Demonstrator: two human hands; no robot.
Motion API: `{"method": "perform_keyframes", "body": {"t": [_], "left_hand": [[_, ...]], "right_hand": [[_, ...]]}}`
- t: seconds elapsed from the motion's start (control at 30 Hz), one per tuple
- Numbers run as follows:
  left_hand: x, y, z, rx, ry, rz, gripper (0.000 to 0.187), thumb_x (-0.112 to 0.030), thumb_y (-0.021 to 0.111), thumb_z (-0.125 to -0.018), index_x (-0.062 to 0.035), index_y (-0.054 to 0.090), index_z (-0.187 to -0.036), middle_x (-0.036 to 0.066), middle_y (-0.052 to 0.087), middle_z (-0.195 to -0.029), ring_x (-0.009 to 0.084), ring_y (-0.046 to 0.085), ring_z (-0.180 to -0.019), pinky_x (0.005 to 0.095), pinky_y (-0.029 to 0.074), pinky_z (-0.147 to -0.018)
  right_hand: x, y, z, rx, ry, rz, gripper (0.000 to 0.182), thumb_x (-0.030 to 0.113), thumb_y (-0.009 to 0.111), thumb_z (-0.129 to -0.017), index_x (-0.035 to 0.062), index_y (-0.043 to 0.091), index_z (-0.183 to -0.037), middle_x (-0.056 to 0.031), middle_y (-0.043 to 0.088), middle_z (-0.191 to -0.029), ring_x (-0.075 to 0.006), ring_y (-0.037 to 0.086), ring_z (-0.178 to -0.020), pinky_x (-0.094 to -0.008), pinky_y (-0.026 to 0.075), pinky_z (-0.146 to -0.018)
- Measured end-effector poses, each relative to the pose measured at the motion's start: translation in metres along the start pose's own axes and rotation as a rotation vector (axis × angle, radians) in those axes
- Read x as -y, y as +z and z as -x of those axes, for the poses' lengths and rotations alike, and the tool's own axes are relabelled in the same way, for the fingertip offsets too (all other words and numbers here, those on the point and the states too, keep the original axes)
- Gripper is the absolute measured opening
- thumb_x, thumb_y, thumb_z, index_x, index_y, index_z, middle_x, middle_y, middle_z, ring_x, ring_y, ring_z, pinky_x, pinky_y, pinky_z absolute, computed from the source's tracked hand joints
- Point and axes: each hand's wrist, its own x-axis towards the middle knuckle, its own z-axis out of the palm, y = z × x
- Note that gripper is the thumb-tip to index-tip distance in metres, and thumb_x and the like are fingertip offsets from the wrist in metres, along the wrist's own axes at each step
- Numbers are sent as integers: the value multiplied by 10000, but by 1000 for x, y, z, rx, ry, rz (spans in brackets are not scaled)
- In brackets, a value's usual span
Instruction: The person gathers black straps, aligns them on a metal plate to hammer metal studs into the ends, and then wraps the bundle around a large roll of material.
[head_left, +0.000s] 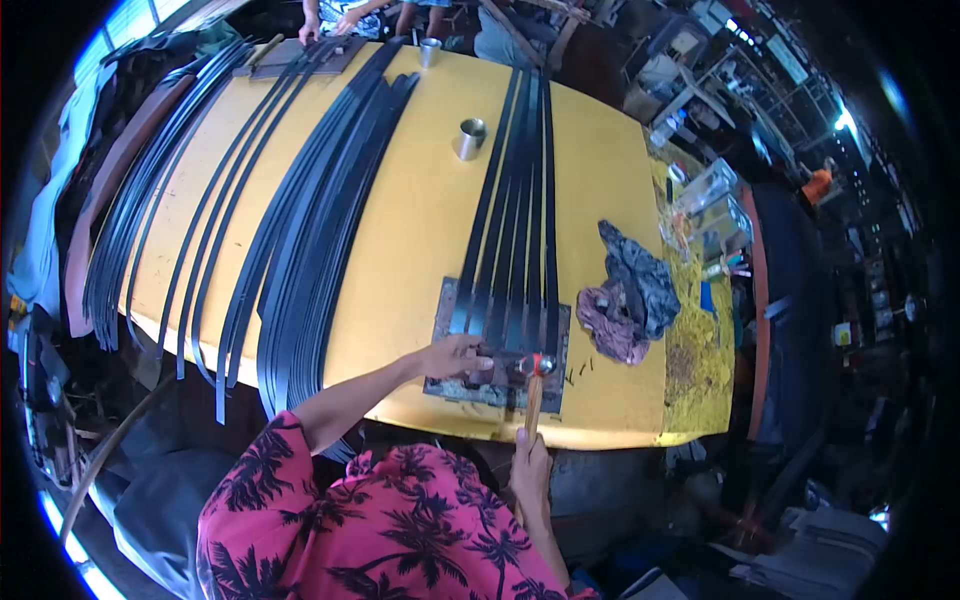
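Note:
Over a dark slab (438,388) near the table's front edge, my left hand (455,357) has its fingers closed; what they hold is too small to make out. My right hand (531,462) is wrapped round the wooden handle of a hammer (535,395). The hammer's metal head, with a red band, is above the slab, just right of my left hand. Several long black strips (510,215) run from the far edge of the table down onto the slab. Their near ends lie under or beside the hammer head.
The yellow table (400,260) bears bundles of black strips (330,230) on the left, metal cups (470,139) and crumpled dark cloth (640,285) on the right. Clear containers (710,188) stand at the right edge. Another person's hands (330,22) are at the far left end.

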Motion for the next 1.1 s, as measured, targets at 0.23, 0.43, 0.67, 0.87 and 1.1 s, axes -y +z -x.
{"method": "perform_keyframes", "body": {"t": [0.23, 0.43, 0.67, 0.87, 1.1], "left_hand": [[-23, -6, -47, -158, 155, -205, 287, -242, 680, -932, 0, 579, -1050, 33, 608, -787, 85, 537, -756, 276, 467, -688], [-32, -5, -50, -151, 38, -349, 338, -325, 691, -925, -19, 548, -945, 36, 539, -709, 104, 486, -684, 310, 415, -622], [-31, -7, -50, -145, 30, -332, 346, -324, 706, -913, -17, 548, -931, 40, 534, -698, 123, 472, -662, 320, 405, -603], [-25, -8, -52, -178, 92, -416, 348, -322, 722, -897, -21, 551, -934, 42, 497, -678, 134, 453, -650, 331, 390, -594], [-21, -8, -51, -176, 97, -485, 363, -332, 724, -888, -20, 548, -947, 75, 475, -663, 166, 444, -641, 354, 386, -591]], "right_hand": [[-12, -15, -16, 74, 119, 39, 546, 497, 408, -1012, -24, 564, -1052, -333, 625, -875, -532, 591, -896, -581, 444, -752], [-27, -14, -23, 124, 108, -43, 544, 497, 420, -1006, -19, 564, -1097, -367, 619, -947, -561, 563, -980, -603, 435, -797], [-34, -15, -24, 149, 94, -39, 564, 509, 412, -1005, -28, 559, -1095, -383, 612, -935, -569, 564, -962, -610, 438, -789], [-31, -17, -24, 151, 96, -18, 573, 523, 405, -1005, -30, 552, -1028, -355, 627, -902, -555, 579, -950, -587, 446, -744], [-31, -17, -25, 180, 109, -13, 568, 513, 408, -1006, -28, 552, -1098, -359, 624, -898, -559, 575, -933, -604, 441, -758]]}}
